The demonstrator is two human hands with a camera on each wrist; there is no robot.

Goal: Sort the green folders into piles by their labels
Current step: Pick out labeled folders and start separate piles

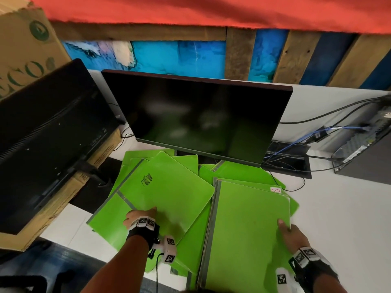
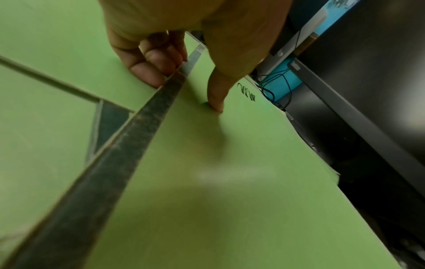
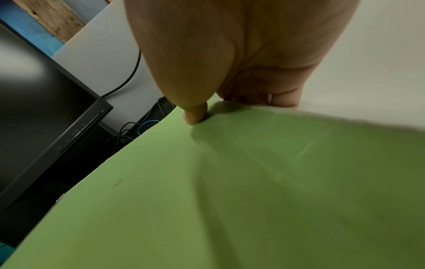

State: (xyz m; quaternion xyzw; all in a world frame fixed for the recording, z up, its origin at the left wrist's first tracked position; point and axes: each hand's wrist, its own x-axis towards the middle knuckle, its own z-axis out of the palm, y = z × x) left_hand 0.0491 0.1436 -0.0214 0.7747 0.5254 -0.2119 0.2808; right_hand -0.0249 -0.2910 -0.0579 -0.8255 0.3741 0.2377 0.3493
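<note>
Bright green folders lie fanned and overlapping on the white desk (image 1: 338,208) in front of a dark monitor (image 1: 196,115), each with a grey spine strip along one long edge. The left hand (image 1: 140,216) pinches the top folder on the left (image 1: 169,187) at its spine edge — thumb flat on the cover, fingers (image 2: 149,72) curled under the grey strip — and that cover carries a black scribbled label (image 1: 147,181) too smeared to read. The right hand (image 1: 291,234) grips the near-right edge of the right-hand folder (image 1: 249,229), thumb on top, fingers tucked beneath. Behind it a white tag (image 1: 276,190) with a red mark peeks out, mostly covered. The lower folders are largely hidden — how many there are cannot be told, and the right pile runs off the bottom of the head view.
</note>
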